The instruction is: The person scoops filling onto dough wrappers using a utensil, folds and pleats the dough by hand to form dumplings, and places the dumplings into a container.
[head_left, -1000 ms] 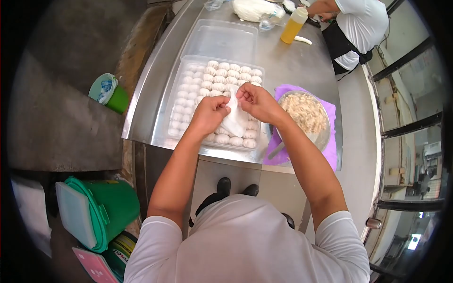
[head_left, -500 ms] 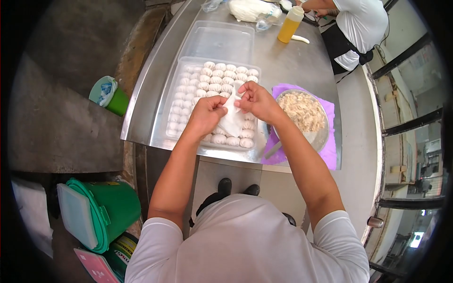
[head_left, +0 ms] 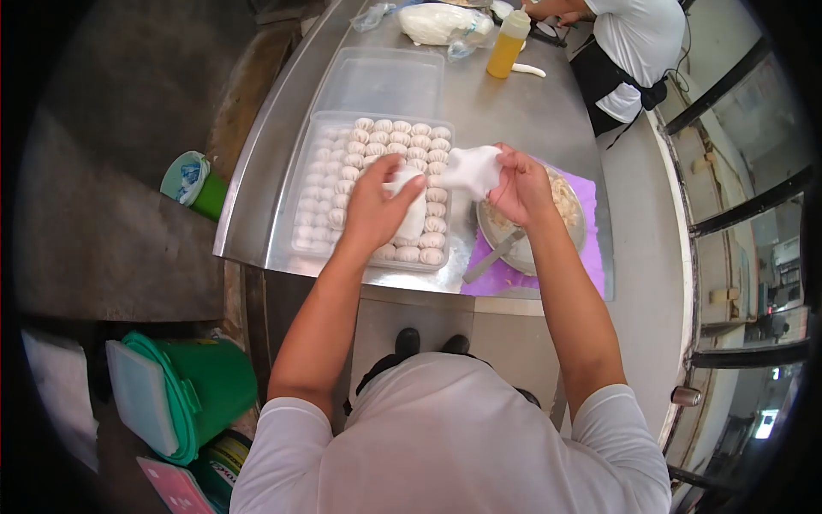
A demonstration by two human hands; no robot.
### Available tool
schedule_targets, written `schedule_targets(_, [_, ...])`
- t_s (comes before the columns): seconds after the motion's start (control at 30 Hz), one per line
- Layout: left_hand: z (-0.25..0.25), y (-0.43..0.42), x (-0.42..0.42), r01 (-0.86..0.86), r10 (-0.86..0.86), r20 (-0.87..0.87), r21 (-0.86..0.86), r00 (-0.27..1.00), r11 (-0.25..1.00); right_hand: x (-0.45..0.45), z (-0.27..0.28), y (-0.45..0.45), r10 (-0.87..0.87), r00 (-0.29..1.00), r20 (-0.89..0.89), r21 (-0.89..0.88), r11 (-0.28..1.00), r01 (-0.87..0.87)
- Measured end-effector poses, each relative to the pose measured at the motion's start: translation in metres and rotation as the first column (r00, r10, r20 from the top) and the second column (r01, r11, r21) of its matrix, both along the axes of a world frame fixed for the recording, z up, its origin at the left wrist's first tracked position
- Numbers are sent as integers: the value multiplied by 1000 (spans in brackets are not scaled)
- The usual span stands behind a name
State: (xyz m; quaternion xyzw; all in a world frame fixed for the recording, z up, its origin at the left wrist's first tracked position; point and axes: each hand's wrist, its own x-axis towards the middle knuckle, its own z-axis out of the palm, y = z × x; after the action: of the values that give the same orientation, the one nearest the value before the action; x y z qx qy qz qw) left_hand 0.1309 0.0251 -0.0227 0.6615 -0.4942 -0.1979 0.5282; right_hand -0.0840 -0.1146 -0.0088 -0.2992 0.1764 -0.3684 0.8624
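My left hand point(head_left: 383, 204) is closed around a small stack of thin white dough wrappers point(head_left: 413, 221), over the dumpling tray. Pinched by its edge in my right hand point(head_left: 524, 184) is a single dough wrapper point(head_left: 475, 169), apart from the stack and slightly blurred. Below my left hand, rows of pleated white dumplings point(head_left: 432, 240) fill a clear plastic tray point(head_left: 295, 248). A round metal bowl of pale chopped filling point(head_left: 567, 201) sits under and beyond my right hand. A flat metal spatula point(head_left: 492, 259) leans out over the bowl's near rim.
The bowl rests on a purple cloth point(head_left: 591, 257) on the steel table point(head_left: 531, 111). Behind the tray lies a clear lid point(head_left: 385, 81). An oil bottle point(head_left: 508, 44) and a bagged white mass point(head_left: 445, 24) stand farther back. Another person point(head_left: 629, 51) works at the far right.
My right hand has moved right, towards the bowl, drawing one wrapper away from the stack. My left hand stays over the tray with the others. The view has shifted slightly.
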Motion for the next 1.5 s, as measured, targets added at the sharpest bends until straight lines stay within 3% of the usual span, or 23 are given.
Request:
schedule_targets(0.03, [4, -5, -12, 149, -154, -318, -39, 935, 988, -5, 4, 8, 101, 995, 26, 4, 995, -101])
schedule_targets(0.07, [9, -7, -24, 146, -153, -311, -43, 938, 988, -11, 7, 15, 199, 979, 54, 6, 980, -199])
schedule_targets(0.1, [19, -9, -35, 278, -234, -644, -35, 728, 960, -17, 6, 21, 196, 979, 63, -2, 980, -197])
schedule_targets(0.13, [27, -12, -44, 408, -250, -880, -72, 403, 910, -26, 5, 25, 164, 986, 3, -19, 986, -164])
schedule_targets(0.17, [33, -17, -50, 425, -260, -875, -70, 409, 903, -36, 2, 27, 123, 991, -56, -35, 991, -125])
schedule_targets(0.2, [38, -19, -55, 425, -277, -786, -20, 553, 905, -48, 4, 30, 123, 978, -171, -70, 988, -137])
schedule_targets(0.23, [41, -21, -64, 417, -292, -674, 26, 678, 908, -60, 4, 36, 106, 981, -163, -66, 991, -118])
schedule_targets(0.3, [43, -25, -94, 450, -332, -631, 29, 701, 893, -79, 4, 53, 50, 919, -391, 101, 995, -11])
schedule_targets(0.37, [40, -26, -130, 559, -499, -340, 104, 797, 823, -99, -8, 63, 115, 960, -257, 174, 982, -72])
schedule_targets(0.4, [43, -22, -144, 577, -514, -336, 116, 789, 809, -109, -14, 68, 92, 992, -92, 205, 976, -71])
schedule_targets(0.47, [60, -7, -175, 586, -587, -35, 139, 809, 798, -132, -19, 79, 14, 991, 133, 257, 965, -48])
schedule_targets(0.5, [66, -5, -188, 586, -602, 115, 145, 790, 797, -147, -19, 84, -3, 990, 138, 264, 964, -34])
schedule_targets(0.57, [61, 0, -189, 576, -608, 108, 223, 787, 786, -179, -15, 98, -141, 989, -45, 282, 948, 148])
schedule_targets(0.6, [46, 6, -191, 438, -585, 392, 404, 710, 803, -197, -14, 104, -135, 990, -49, 266, 953, 143])
schedule_targets(0.63, [31, 9, -194, 242, -561, 629, 523, 538, 817, -216, -21, 108, -134, 990, -47, 273, 951, 142])
schedule_targets(0.7, [1, 5, -199, 210, -591, 605, 582, 534, 786, -250, -42, 112, -213, 922, -322, 160, 948, 275])
schedule_targets(0.8, [16, -3, -207, 190, -648, 541, 671, 536, 717, -281, -57, 116, -315, 845, -433, 125, 907, 403])
schedule_targets(0.97, [55, -21, -221, 290, -641, 522, 601, 562, 745, -294, -66, 114, -325, 892, -313, 172, 905, 390])
schedule_targets(1.1, [18, -48, -231, 260, -590, 559, 559, 582, 787, -292, -73, 110, -311, 926, -214, 224, 907, 357])
schedule_targets(1.17, [8, -43, -231, 293, -685, 524, 643, 506, 708, -292, -70, 105, -325, 925, -198, 256, 894, 368])
schedule_targets(1.3, [22, -37, -229, 274, -689, 496, 669, 528, 691, -298, -79, 102, -340, 935, -98, 431, 833, 348])
schedule_targets(1.4, [12, -45, -227, 192, -518, 549, 542, 656, 818, -297, -78, 102, -304, 949, -85, 430, 848, 310])
schedule_targets(1.5, [7, -46, -227, 261, -660, 522, 642, 540, 721, -294, -83, 103, -316, 937, -150, 377, 858, 350])
